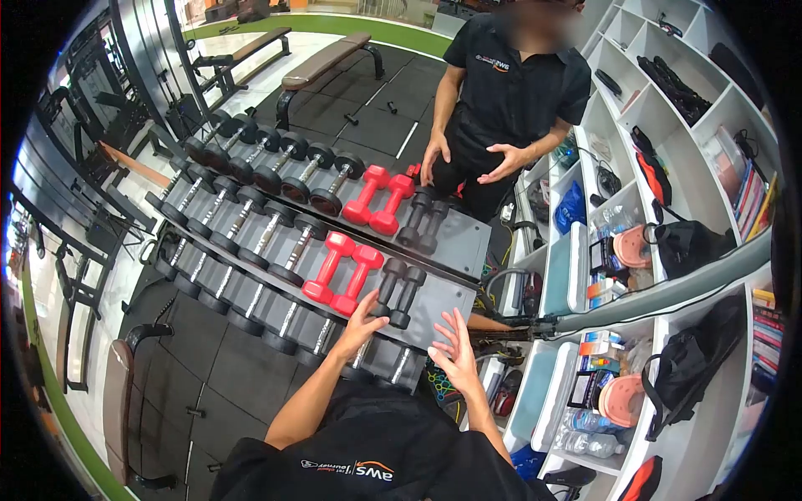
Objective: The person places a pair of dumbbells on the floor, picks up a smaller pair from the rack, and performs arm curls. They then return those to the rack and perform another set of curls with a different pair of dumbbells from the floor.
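A tiered dumbbell rack (447, 296) stands in front of me. My left hand (361, 321) reaches onto its middle shelf with fingers apart. The fingertips are at the near ends of a red dumbbell pair (342, 267) and a small black dumbbell pair (399, 285), and it grips nothing. My right hand (456, 352) hovers open with spread fingers over the rack's near right corner, holding nothing. On the top shelf lie another red pair (378, 199) and another small black pair (424, 219).
Another person in a black shirt (510, 83) stands beyond the rack with both hands open. Several chrome-handled black dumbbells (251, 225) fill the rack's left part. White shelves (660, 209) with bags and bottles run along the right. Benches (322, 63) stand behind.
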`<state>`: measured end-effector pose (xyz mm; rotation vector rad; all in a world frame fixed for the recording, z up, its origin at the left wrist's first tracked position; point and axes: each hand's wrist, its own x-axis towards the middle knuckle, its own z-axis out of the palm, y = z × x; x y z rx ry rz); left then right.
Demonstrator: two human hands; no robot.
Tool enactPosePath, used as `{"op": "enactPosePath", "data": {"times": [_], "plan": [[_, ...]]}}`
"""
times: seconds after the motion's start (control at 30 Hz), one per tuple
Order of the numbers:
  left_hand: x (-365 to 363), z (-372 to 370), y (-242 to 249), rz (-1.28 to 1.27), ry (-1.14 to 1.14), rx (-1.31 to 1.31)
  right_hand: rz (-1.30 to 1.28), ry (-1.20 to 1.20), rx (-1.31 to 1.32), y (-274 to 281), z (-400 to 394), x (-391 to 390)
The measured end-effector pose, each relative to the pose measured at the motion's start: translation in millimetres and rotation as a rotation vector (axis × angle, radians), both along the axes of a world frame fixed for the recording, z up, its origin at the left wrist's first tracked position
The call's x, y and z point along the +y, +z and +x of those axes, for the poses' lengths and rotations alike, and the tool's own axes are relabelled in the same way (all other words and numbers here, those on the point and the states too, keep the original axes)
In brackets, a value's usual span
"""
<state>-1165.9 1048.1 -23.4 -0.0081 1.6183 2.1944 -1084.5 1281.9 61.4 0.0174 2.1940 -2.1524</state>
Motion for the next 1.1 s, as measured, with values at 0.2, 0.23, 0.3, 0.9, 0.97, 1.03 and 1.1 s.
{"op": "enactPosePath", "data": {"times": [0.2, 0.23, 0.3, 0.9, 0.97, 1.03, 1.1], "plan": [[15, -30, -27, -0.149, 0.023, 0.004, 0.043, 0.047, 0.015, -10, -23, -4], [17, -36, -33, -0.182, 0.012, 0.011, 0.058, 0.05, 0.02, -14, -26, -5], [24, -46, -47, -0.264, 0.009, 0.043, 0.075, 0.071, -0.008, -21, -33, -5], [71, -100, -123, -1.119, -0.036, 0.203, 0.254, 0.102, -0.154, -92, -99, -14], [68, -104, -128, -1.145, -0.079, 0.228, 0.298, 0.098, -0.162, -96, -108, -20], [63, -107, -126, -1.182, -0.17, 0.211, 0.36, 0.101, -0.171, -97, -116, -26], [61, -111, -131, -1.197, -0.186, 0.219, 0.423, 0.097, -0.151, -118, -123, -30]]}}
